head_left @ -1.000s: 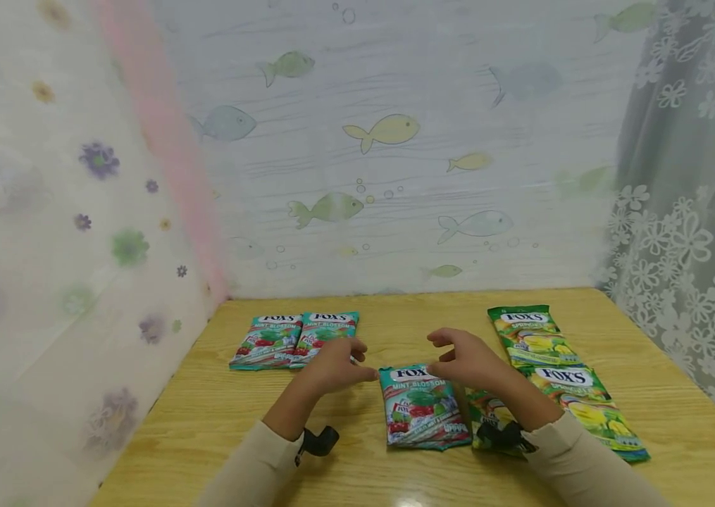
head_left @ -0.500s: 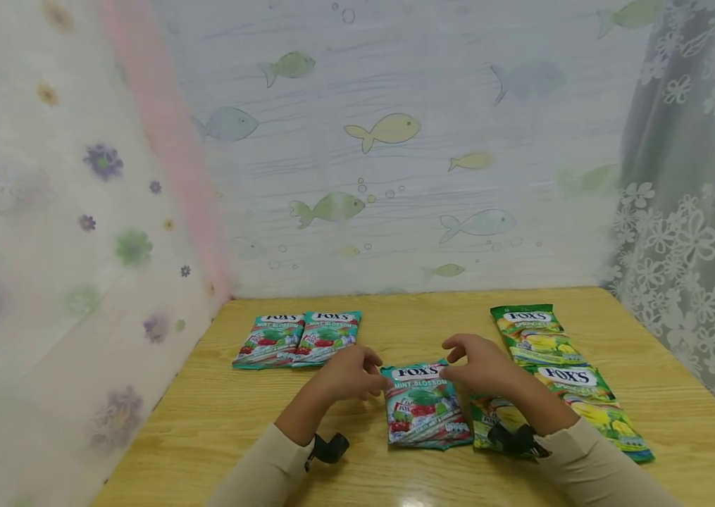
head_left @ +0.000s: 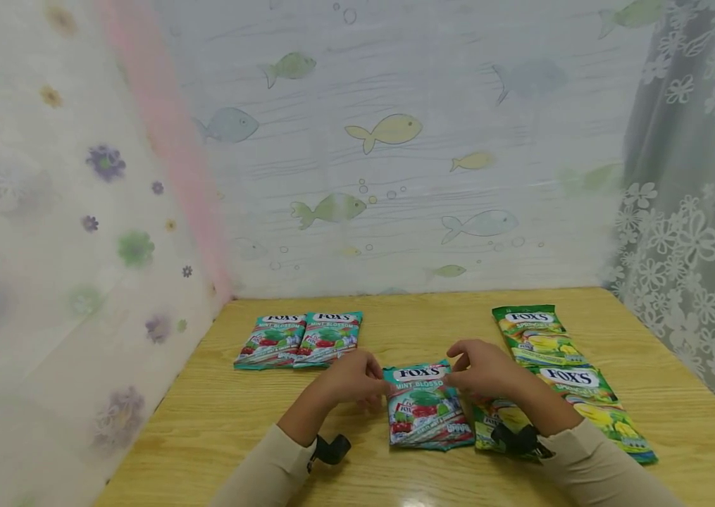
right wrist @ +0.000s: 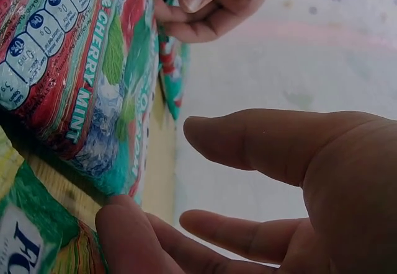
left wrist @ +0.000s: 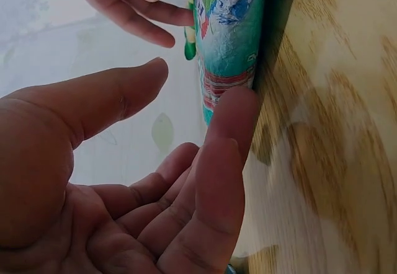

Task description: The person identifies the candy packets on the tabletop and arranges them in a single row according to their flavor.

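We work at a pale wooden table (head_left: 218, 422) hemmed in by fish-print and floral curtains. Nearest us, between our hands, lies a teal plastic packet of mint-blossom sweets (head_left: 425, 412). Over the last second both hands have closed in on its top corners: our left hand (head_left: 351, 380) now touches its left edge with loosely spread fingers (left wrist: 229, 119), our right hand (head_left: 484, 367) rests fingertips at its right corner; neither yet grips it. Right of the right hand lie three green-yellow packets (head_left: 544, 345); beyond the left hand, two more teal packets (head_left: 300, 339) sit side by side.
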### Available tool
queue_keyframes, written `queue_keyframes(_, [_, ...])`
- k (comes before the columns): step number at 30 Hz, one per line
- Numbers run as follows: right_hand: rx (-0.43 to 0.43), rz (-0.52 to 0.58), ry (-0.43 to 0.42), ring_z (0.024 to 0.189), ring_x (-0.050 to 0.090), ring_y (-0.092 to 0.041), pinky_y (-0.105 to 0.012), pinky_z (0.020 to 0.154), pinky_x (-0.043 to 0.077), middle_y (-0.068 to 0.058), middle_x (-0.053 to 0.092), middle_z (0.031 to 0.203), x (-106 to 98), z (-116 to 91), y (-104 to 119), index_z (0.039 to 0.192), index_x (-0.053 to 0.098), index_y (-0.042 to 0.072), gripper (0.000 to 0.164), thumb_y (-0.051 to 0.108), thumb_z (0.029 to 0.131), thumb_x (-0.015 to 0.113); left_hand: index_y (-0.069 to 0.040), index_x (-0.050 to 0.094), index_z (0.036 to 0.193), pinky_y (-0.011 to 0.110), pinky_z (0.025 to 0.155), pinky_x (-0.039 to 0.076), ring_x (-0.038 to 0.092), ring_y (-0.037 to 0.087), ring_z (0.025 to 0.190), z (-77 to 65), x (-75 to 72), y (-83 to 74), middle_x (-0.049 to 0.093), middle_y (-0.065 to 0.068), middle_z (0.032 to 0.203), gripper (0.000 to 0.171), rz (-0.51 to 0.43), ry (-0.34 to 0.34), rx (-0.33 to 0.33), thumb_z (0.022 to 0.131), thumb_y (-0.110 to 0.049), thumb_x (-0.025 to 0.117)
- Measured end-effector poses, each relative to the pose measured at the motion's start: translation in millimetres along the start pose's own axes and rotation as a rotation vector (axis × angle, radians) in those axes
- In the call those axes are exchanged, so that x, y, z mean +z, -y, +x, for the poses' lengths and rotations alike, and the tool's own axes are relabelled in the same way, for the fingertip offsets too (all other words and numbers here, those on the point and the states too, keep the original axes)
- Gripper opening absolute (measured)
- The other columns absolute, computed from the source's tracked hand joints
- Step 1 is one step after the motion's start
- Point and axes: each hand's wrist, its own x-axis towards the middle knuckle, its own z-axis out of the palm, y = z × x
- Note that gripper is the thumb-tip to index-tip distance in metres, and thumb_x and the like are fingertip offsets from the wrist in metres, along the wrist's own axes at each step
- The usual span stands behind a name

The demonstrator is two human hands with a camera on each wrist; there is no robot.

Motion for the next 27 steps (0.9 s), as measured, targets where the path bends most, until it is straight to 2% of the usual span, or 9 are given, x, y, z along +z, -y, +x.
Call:
queue_keyframes(4, [0.013, 0.014, 0.022, 0.077, 0.07, -0.023, -0.041, 0.061, 0.06, -0.014, 0.07, 0.114, -0.6, 0.4, -1.9, 0.144, 0.05, -0.006, 0.063, 0.021, 0.095, 0.077, -0.008, 0.073, 0.092, 0.042, 0.062, 0.063, 0.075, 0.03, 0.068, 0.1, 1.5, -0.1, 0.076, 0.014, 0.079, 0.026, 0.017, 0.022, -0.011, 0.092, -0.033, 0.081])
queue_keyframes(11, [0.022, 0.037, 0.039, 0.071, 0.068, -0.024, -0.041, 0.06, 0.059, -0.015, 0.07, 0.114, -0.8, 1.3, -2.9, 0.145, 0.048, -0.008, 0.065, 0.02, 0.094, 0.077, -0.009, 0.075, 0.092, 0.04, 0.065, 0.063, 0.075, 0.027, 0.07, -0.7, 2.6, -0.5, 0.076, 0.01, 0.083, 0.029, 0.017, 0.051, -0.048, 0.093, -0.037, 0.079])
queue_keyframes(21, [0.043, 0.029, 0.044, 0.066, 0.071, -0.025, -0.04, 0.062, 0.061, -0.019, 0.07, 0.118, -0.4, 4.8, -7.2, 0.143, 0.05, -0.009, 0.064, 0.02, 0.093, 0.078, -0.004, 0.076, 0.083, 0.037, 0.063, 0.062, 0.075, 0.024, 0.068, -0.3, 3.6, 1.6, 0.077, 0.01, 0.074, 0.029, 0.031, 0.098, -0.058, 0.094, -0.03, 0.078])
queue_keyframes(27, [0.039, 0.028, 0.058, 0.067, 0.072, -0.025, -0.04, 0.062, 0.062, -0.02, 0.07, 0.12, 0.9, 6.3, -9.1, 0.145, 0.049, -0.01, 0.068, 0.02, 0.092, 0.079, -0.004, 0.071, 0.094, 0.038, 0.065, 0.063, 0.076, 0.025, 0.071, 0.6, 3.0, 3.5, 0.077, 0.012, 0.077, 0.023, -0.023, 0.129, -0.07, 0.091, -0.025, 0.081])
